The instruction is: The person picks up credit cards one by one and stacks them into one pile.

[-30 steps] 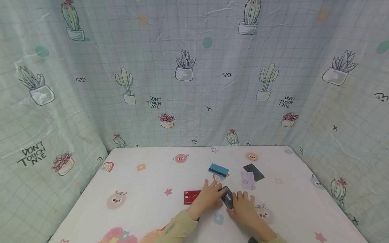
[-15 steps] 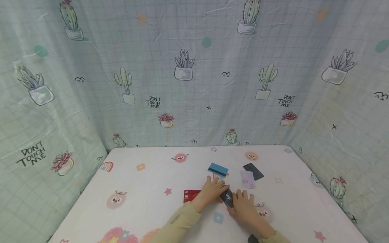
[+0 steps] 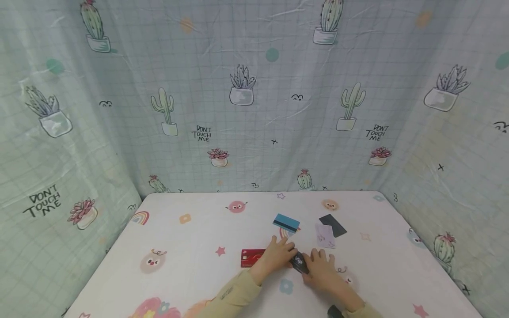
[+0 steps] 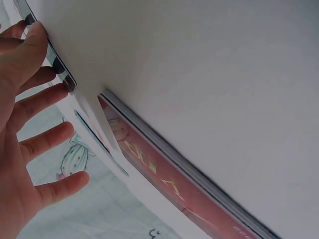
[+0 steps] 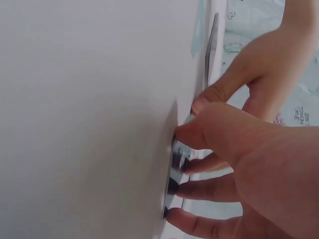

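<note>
Left hand (image 3: 277, 254) and right hand (image 3: 321, 267) pinch a black card (image 3: 299, 262) between them.
Each grips one end, low at the worktop (image 3: 187, 256); a red card (image 3: 250, 258) lies beside the left forearm, a blue card (image 3: 286, 222) farther back.

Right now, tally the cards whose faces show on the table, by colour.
Dark: 2, VIP card and plain card
Red: 1, red card
Blue: 1, blue card
Pale purple: 1, purple card
Total: 5; layers under the red card can't be counted.
</note>
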Action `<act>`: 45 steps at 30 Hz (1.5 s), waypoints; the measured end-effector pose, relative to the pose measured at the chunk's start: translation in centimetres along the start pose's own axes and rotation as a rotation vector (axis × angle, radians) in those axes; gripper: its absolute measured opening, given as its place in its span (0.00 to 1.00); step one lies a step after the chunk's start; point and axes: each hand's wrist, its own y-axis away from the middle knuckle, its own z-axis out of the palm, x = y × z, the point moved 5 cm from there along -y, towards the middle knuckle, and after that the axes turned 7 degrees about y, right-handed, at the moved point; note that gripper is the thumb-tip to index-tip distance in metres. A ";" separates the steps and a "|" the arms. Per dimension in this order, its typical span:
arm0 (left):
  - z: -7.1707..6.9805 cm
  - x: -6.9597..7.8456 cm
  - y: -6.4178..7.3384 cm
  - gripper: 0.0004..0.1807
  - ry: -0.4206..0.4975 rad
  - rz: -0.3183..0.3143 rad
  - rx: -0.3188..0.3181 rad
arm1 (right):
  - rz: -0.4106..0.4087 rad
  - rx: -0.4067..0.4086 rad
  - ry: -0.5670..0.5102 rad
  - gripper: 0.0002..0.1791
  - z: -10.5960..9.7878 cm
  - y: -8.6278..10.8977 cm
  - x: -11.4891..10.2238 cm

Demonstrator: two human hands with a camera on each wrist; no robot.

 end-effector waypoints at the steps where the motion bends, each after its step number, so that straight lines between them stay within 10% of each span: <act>1: -0.1 0.0 0.1 0.21 0.004 0.002 0.003 | -0.007 -0.004 -0.003 0.32 0.1 -0.1 0.1; 45: -0.5 0.2 1.0 0.25 0.101 0.002 -0.012 | -0.082 -0.066 -0.114 0.31 -1.4 -1.0 1.2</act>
